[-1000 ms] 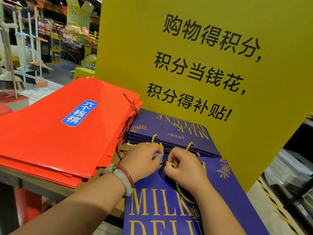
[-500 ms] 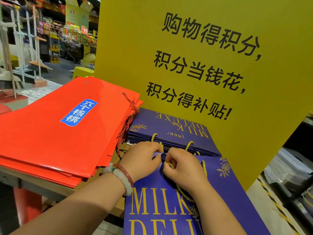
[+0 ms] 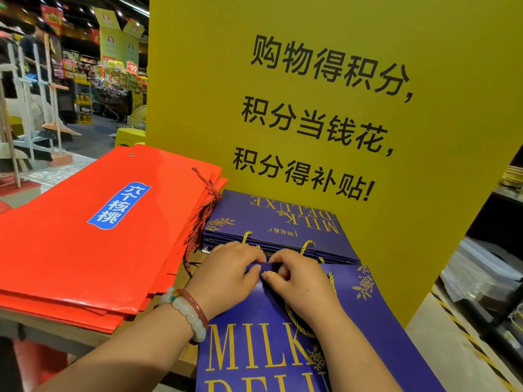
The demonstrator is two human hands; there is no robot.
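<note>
head: hands (left (image 3: pixel 226 274), right (image 3: pixel 297 281)) on bag (image 3: pixel 368 321)

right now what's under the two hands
The left hand pinches the top edge of the purple bag; the right hand pinches its gold cord handle, which loops out beneath it. Where the cord enters the bag is covered.

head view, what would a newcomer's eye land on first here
A tall yellow sign with black Chinese lettering fills the back. A stack of red bags lies at left. In front, the left hand pinches the top edge of a purple bag while the right hand pinches its gold cord.
</note>
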